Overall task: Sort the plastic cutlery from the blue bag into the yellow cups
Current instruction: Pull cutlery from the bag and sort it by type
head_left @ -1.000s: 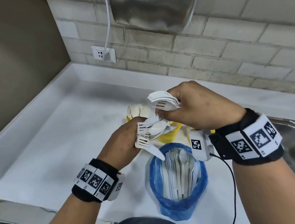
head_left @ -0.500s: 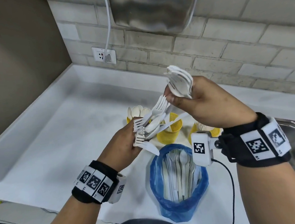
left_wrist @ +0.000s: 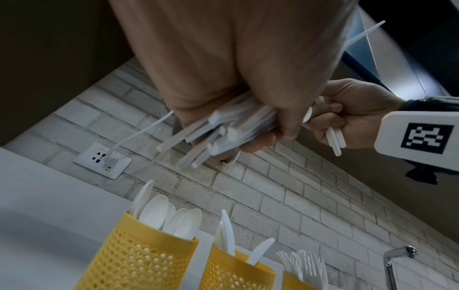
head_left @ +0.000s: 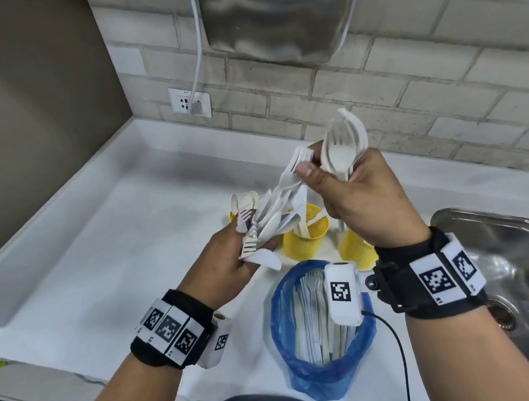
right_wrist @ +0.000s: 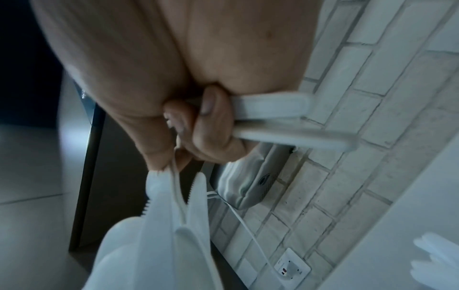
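My left hand (head_left: 254,245) grips a mixed bundle of white plastic cutlery (head_left: 268,219) above the counter; its handles (left_wrist: 218,133) stick out below the fist. My right hand (head_left: 311,168), higher and to the right, holds a stack of forks (head_left: 344,143) upright, while thumb and forefinger pinch one more fork (head_left: 296,163) that still reaches into the bundle. Three yellow cups stand behind: spoons (left_wrist: 141,255), knives (left_wrist: 236,270), forks (left_wrist: 295,280). The blue bag (head_left: 327,375) stands open in front, with several pieces inside.
A steel sink (head_left: 513,244) lies at the right. On the brick wall hang a steel dispenser (head_left: 274,16) and a socket (head_left: 189,103) with a white cable. The white counter (head_left: 102,244) has a raised edge at left and back.
My right hand rose and turned its fork stack from flat to upright, drawing one fork up out of the left hand's bundle. The left hand lifted slightly.
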Action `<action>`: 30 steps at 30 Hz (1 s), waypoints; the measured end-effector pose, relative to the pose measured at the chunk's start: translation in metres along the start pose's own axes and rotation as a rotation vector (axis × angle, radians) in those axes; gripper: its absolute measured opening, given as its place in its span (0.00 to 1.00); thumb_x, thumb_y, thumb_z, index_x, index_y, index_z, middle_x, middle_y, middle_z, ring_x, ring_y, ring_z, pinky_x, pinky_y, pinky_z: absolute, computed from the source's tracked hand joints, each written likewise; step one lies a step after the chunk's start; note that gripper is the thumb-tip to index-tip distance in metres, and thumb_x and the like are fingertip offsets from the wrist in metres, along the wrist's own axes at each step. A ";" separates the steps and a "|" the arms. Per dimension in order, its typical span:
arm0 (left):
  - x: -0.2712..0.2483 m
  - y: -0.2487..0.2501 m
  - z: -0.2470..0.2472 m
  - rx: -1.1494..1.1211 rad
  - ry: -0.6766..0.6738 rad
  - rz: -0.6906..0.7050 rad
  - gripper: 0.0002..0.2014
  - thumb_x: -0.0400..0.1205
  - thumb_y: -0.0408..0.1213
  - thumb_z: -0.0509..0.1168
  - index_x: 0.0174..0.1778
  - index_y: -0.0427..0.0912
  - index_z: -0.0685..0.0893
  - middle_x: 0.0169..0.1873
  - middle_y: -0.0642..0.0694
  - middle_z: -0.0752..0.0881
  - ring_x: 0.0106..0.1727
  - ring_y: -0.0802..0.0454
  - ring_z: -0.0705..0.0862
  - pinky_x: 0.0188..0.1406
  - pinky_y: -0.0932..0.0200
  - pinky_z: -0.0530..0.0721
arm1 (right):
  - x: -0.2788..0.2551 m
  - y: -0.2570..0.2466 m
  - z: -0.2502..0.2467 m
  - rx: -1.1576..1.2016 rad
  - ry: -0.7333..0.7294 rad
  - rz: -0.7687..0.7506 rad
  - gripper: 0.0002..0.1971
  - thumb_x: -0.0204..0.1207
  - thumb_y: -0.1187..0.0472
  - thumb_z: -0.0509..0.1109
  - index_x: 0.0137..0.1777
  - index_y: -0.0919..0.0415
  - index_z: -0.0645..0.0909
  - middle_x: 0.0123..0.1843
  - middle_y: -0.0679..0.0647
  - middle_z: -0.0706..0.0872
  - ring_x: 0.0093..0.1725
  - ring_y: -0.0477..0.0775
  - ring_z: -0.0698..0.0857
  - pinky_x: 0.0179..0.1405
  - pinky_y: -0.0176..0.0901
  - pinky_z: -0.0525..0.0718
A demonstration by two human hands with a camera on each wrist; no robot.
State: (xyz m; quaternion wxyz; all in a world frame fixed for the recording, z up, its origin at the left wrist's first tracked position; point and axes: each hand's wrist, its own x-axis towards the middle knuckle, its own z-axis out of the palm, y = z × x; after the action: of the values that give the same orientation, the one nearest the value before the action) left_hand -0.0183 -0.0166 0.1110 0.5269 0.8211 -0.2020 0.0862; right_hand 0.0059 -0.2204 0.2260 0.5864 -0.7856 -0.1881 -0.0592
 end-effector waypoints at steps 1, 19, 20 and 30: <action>0.000 0.002 0.000 -0.071 -0.004 -0.023 0.19 0.80 0.67 0.63 0.68 0.77 0.73 0.62 0.67 0.86 0.67 0.55 0.86 0.67 0.49 0.85 | 0.001 0.002 0.000 0.044 0.052 0.009 0.10 0.86 0.60 0.72 0.41 0.59 0.84 0.23 0.40 0.73 0.20 0.40 0.69 0.25 0.37 0.71; 0.000 0.015 0.000 -0.016 -0.044 -0.005 0.18 0.82 0.62 0.60 0.67 0.84 0.70 0.63 0.52 0.88 0.66 0.44 0.87 0.67 0.39 0.85 | 0.007 0.005 0.010 0.404 0.618 -0.014 0.16 0.90 0.60 0.64 0.40 0.50 0.85 0.30 0.48 0.81 0.29 0.50 0.80 0.29 0.48 0.77; 0.001 0.015 0.000 0.014 -0.038 0.000 0.18 0.82 0.61 0.60 0.68 0.80 0.70 0.63 0.49 0.88 0.65 0.44 0.87 0.66 0.39 0.86 | 0.008 0.008 0.007 0.449 0.677 -0.025 0.13 0.91 0.60 0.63 0.47 0.54 0.86 0.33 0.48 0.85 0.33 0.51 0.84 0.33 0.49 0.82; 0.004 -0.007 -0.002 0.323 0.099 -0.052 0.23 0.84 0.38 0.71 0.74 0.50 0.74 0.57 0.53 0.88 0.53 0.44 0.88 0.48 0.45 0.87 | -0.012 0.002 -0.009 0.264 0.796 -0.225 0.13 0.89 0.56 0.68 0.46 0.64 0.82 0.32 0.57 0.83 0.20 0.56 0.81 0.20 0.45 0.79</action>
State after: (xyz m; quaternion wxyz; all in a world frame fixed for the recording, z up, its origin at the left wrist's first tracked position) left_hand -0.0122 -0.0136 0.1074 0.3993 0.8948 -0.1379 0.1444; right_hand -0.0031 -0.2325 0.2230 0.6986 -0.5944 -0.0376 -0.3965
